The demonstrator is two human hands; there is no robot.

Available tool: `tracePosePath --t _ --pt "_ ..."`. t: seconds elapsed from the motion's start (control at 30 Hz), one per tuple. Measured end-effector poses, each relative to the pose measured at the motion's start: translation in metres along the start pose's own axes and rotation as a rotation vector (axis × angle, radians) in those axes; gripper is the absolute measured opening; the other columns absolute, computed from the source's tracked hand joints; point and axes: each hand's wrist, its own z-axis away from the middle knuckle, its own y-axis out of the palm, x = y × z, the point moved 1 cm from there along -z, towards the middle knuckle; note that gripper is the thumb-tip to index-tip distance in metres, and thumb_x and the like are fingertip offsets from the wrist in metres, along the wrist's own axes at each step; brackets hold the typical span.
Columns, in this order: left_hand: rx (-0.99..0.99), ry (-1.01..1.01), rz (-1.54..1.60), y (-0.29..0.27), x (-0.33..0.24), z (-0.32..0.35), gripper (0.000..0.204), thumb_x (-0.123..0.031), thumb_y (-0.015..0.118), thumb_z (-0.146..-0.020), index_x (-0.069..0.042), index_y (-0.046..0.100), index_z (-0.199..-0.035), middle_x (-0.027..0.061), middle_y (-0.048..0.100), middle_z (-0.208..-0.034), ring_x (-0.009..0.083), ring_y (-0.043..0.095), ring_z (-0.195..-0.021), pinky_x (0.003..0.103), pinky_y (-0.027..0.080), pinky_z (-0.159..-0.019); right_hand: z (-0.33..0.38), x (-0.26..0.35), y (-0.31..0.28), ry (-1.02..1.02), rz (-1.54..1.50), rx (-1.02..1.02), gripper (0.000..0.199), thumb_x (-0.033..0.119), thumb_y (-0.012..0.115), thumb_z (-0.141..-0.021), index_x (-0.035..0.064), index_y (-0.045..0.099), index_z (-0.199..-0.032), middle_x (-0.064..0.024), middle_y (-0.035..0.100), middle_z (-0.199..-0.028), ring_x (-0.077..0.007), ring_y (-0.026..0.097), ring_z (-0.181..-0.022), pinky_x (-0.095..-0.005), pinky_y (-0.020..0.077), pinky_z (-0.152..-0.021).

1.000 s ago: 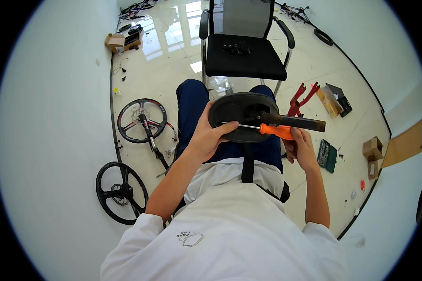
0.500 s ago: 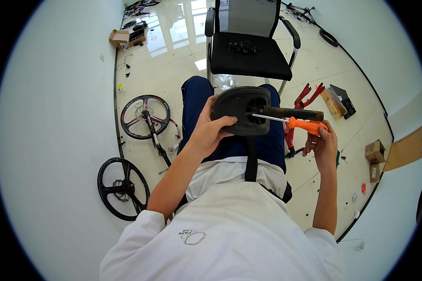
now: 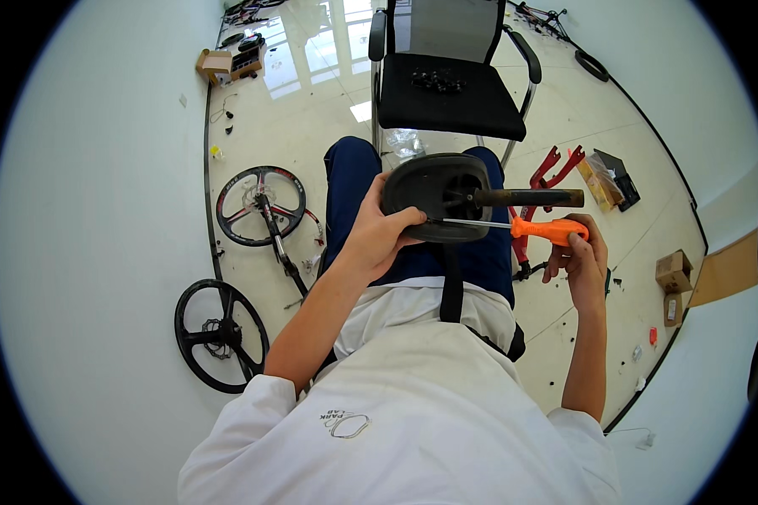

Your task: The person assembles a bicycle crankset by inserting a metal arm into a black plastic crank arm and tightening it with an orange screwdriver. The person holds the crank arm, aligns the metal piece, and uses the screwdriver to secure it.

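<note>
A dark bicycle saddle (image 3: pixel 408 187) is held over my lap, its hollow underside showing. My left hand (image 3: pixel 377 234) grips its left end, thumb lying on the near rim. From the recess on the saddle's right side a worn seat post (image 3: pixel 535 198) sticks out to the right. My right hand (image 3: pixel 583 257) holds an orange-handled screwdriver (image 3: pixel 549 230) by the butt end of its handle. The thin metal shaft points left across the underside, below the seat post. Its tip is close to my left thumb; I cannot tell whether it touches the saddle.
Ahead stands a black office chair (image 3: pixel 451 93) with small dark parts on its seat. On the floor lie spoked wheels (image 3: pixel 221 337) at left, a red bicycle fork (image 3: pixel 556 172) and a yellow-and-black case (image 3: pixel 606 181) at right, and cardboard boxes (image 3: pixel 673 273) by the wall.
The screwdriver tip has moved from the recess by the seat post down toward the near rim and my left thumb. The shaft now lies more level. The saddle has tilted slightly.
</note>
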Motion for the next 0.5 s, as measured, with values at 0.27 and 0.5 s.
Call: tracePosePath --t 0.27,0.5 --pt "-0.016 -0.004 0.009 -0.0002 0.0001 -0.0004 0.054 0.010 0.061 -0.080 -0.005 0.044 -0.129 0.0112 0.058 -0.112 0.0207 0.069 -0.089 0.033 0.065 -0.069 -0.0014 0.0020 -0.0011 -0.028 0.017 -0.025 0.036 0.024 0.052 -0.094 -0.0030 0.048 -0.118 -0.0099 0.056 -0.077 -0.0162 0.055 -0.048 -0.0316 0.0535 -0.043" --pt "-0.009 -0.004 0.002 -0.0018 -0.0004 -0.0012 0.053 0.009 0.061 -0.081 -0.005 0.043 -0.129 0.0113 0.058 -0.112 0.0210 0.069 -0.090 0.033 0.065 -0.070 -0.0022 -0.0004 -0.0001 -0.023 0.018 -0.013 0.036 0.024 0.052 -0.093 -0.0027 0.048 -0.118 -0.0098 0.057 -0.078 -0.0161 0.056 -0.048 -0.0315 0.0541 -0.044"
